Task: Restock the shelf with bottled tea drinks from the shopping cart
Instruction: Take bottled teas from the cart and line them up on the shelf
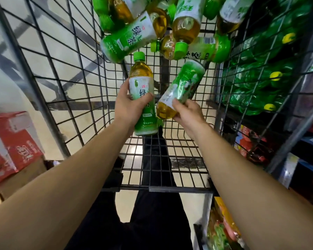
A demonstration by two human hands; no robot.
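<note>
My left hand (127,105) grips a green tea bottle (143,83) around its label, cap pointing away from me. My right hand (186,112) holds a second green tea bottle (184,82) near its neck end, its base tilted up and to the right. Both bottles are held above the wire floor of the shopping cart (163,156), close together. Several more tea bottles (128,38) lie piled at the far end of the cart.
The shelf (260,83) to the right holds green soda bottles with yellow caps, with red packages on a lower level. A red-and-white carton (13,143) sits on a cardboard box at the left. Packaged goods show at the bottom right.
</note>
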